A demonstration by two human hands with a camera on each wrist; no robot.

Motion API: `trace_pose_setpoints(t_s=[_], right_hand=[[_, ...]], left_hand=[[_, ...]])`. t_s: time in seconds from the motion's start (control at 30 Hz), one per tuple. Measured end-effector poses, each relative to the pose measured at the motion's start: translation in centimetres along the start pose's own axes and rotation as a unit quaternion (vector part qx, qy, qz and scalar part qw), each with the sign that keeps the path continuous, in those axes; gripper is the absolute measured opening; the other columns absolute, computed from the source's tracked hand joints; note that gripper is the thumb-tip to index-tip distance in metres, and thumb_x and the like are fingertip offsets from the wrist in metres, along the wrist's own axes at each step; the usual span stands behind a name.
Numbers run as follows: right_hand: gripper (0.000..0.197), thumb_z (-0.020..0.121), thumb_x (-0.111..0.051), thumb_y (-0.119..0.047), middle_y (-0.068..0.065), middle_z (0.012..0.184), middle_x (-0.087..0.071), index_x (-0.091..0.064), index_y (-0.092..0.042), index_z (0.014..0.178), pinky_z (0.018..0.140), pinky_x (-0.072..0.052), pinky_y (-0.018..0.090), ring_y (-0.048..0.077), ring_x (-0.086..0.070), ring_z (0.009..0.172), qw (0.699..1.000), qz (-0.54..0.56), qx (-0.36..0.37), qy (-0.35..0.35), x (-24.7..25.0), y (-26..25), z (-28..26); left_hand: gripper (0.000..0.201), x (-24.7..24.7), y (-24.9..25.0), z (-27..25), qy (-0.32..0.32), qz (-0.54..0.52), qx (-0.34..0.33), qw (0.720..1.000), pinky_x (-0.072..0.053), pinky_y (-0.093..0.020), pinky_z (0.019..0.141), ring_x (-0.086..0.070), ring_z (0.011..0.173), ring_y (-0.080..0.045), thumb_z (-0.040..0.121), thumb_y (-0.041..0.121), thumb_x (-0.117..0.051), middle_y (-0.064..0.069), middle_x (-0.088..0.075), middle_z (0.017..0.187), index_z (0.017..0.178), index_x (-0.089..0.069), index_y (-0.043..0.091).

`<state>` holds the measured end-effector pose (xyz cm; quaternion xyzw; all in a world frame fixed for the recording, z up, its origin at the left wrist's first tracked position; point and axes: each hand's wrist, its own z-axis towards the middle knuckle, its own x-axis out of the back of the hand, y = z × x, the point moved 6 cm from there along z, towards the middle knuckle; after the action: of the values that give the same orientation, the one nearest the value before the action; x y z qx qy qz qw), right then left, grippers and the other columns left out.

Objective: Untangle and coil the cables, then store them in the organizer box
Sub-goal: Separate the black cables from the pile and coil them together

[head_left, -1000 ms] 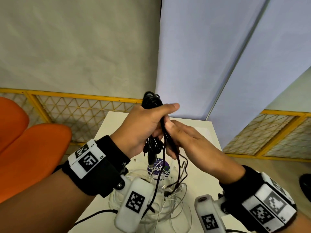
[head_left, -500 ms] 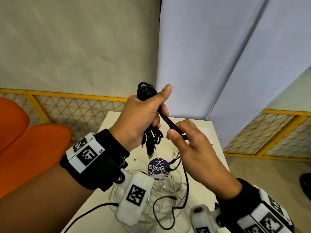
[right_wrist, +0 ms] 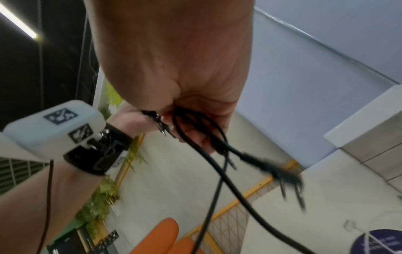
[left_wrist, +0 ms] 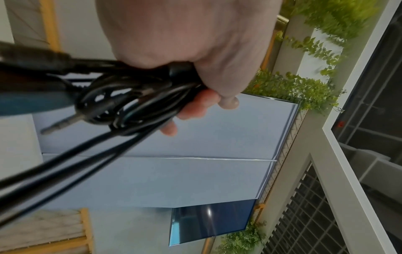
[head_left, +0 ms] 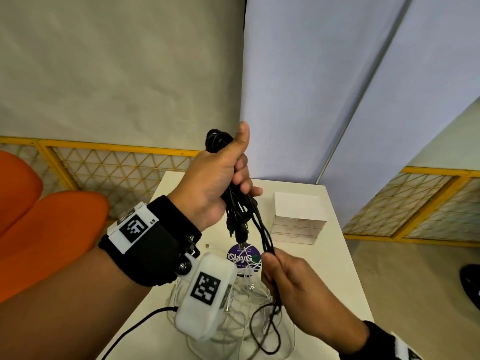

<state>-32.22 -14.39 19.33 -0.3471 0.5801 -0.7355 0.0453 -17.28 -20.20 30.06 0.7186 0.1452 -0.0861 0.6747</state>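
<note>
- The black cable bundle point(head_left: 235, 203) is held up in the air above the counter point(head_left: 335, 268), its looped top sticking out past the thumb at 12 o'clock and its plugs dangling at 6 o'clock.
- The left hand point(head_left: 210, 183) is wrapped around that bundle — fingers curled, thumb pointing straight up.
- From the bundle a few black strands point(head_left: 265, 235) run down toward 5 o'clock into the right hand point(head_left: 293, 289), which pinches them between thumb and curled fingers; below that hand the loose end hangs in a loop.
- White cables point(head_left: 233, 323) lie in a loose tangle on the counter under both hands, partly over a round purple sticker point(head_left: 242, 257).
- A white box point(head_left: 298, 216) sits on the counter at 2 o'clock from the sticker, apart from the cables.
- An orange chair point(head_left: 52, 229) stands at 9 o'clock — a yellow mesh fence point(head_left: 109, 167) runs behind it.
</note>
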Motion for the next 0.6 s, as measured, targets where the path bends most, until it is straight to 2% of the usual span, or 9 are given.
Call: trace_pose_setpoints(t_s=[0.1, 0.2, 0.27, 0.33, 0.4, 0.47, 0.53, 0.6], right_hand=[[0.043, 0.097, -0.024, -0.065, -0.006, 0.067, -0.051, -0.042, -0.032, 0.078, 0.064, -0.042, 0.040, 0.014, -0.047, 0.060, 0.999, -0.036, 0.007, -0.010, -0.9, 1.1, -0.9], [0.054, 0.093, -0.017, -0.072, -0.007, 0.075, -0.059, -0.047, -0.027, 0.086, 0.070, -0.046, 0.037, 0.013, -0.054, 0.068, 0.997, -0.072, -0.006, -0.016, -1.5, 2.4, -1.6], [0.054, 0.093, -0.017, -0.072, -0.008, 0.081, -0.062, -0.049, -0.029, 0.089, 0.076, -0.048, 0.037, 0.011, -0.058, 0.076, 0.996, -0.088, -0.023, -0.022, -2.0, 3.1, -1.8], [0.041, 0.097, -0.028, -0.064, -0.010, 0.094, -0.061, -0.053, -0.031, 0.098, 0.084, -0.047, 0.038, 0.008, -0.057, 0.089, 0.995, -0.088, -0.043, -0.035, -2.0, 4.1, -2.0], [0.021, 0.098, -0.047, -0.049, -0.018, 0.118, -0.056, -0.048, -0.041, 0.118, 0.100, -0.043, 0.030, -0.003, -0.052, 0.111, 0.991, -0.095, -0.070, -0.070, -1.4, 4.8, -1.9], [0.048, 0.092, -0.063, -0.036, -0.028, 0.135, -0.048, -0.038, -0.048, 0.131, 0.113, -0.034, 0.025, -0.011, -0.040, 0.128, 0.992, -0.067, -0.075, -0.081, 0.3, 4.0, -1.3], [0.055, 0.082, -0.066, -0.030, -0.025, 0.134, -0.053, -0.044, -0.042, 0.131, 0.111, -0.038, 0.032, -0.005, -0.044, 0.130, 0.999, 0.012, -0.049, -0.021, 3.0, 1.1, 0.0], [0.047, 0.079, -0.064, -0.032, -0.012, 0.128, -0.063, -0.056, -0.029, 0.125, 0.102, -0.045, 0.035, 0.005, -0.054, 0.125, 0.991, 0.114, -0.008, 0.068, 5.9, -2.5, 1.3]], left_hand=[[0.057, 0.0, 0.0, 0.1, -0.004, 0.006, 0.010, 1.000, -0.045, -0.030, 0.050, -0.030, 0.038, -0.014, 0.075, 0.061, -0.067, 0.002, -0.026, 0.044, 0.055, -0.035, 0.019], [0.058, -0.4, -0.6, 0.0, -0.014, 0.005, 0.032, 0.999, -0.037, -0.026, 0.045, -0.026, 0.036, -0.013, 0.077, 0.059, -0.068, 0.003, -0.023, 0.042, 0.055, -0.032, 0.019], [0.057, -0.6, -0.6, -0.1, -0.024, 0.006, 0.036, 0.999, -0.033, -0.025, 0.043, -0.023, 0.035, -0.013, 0.079, 0.052, -0.072, 0.004, -0.022, 0.041, 0.054, -0.031, 0.020], [0.055, -0.7, -0.4, -0.2, -0.034, 0.022, 0.028, 0.999, -0.030, -0.024, 0.043, -0.019, 0.036, -0.013, 0.085, 0.033, -0.073, 0.004, -0.021, 0.042, 0.052, -0.031, 0.020], [0.054, -0.7, 0.0, -0.3, -0.045, 0.050, 0.015, 0.998, -0.027, -0.024, 0.044, -0.016, 0.037, -0.015, 0.087, 0.011, -0.068, 0.004, -0.020, 0.043, 0.049, -0.031, 0.022], [0.054, -0.8, 0.2, -0.6, -0.055, 0.078, 0.009, 0.995, -0.025, -0.025, 0.044, -0.016, 0.038, -0.015, 0.086, 0.000, -0.062, 0.004, -0.021, 0.043, 0.047, -0.033, 0.022], [0.053, -1.1, 0.0, -1.0, -0.071, 0.096, 0.014, 0.993, -0.024, -0.024, 0.044, -0.017, 0.037, -0.014, 0.084, -0.006, -0.060, 0.003, -0.022, 0.043, 0.046, -0.036, 0.021], [0.049, -1.5, -0.6, -1.2, -0.083, 0.107, 0.024, 0.991, -0.024, -0.023, 0.043, -0.019, 0.036, -0.014, 0.083, -0.009, -0.061, 0.002, -0.024, 0.045, 0.050, -0.039, 0.019]])
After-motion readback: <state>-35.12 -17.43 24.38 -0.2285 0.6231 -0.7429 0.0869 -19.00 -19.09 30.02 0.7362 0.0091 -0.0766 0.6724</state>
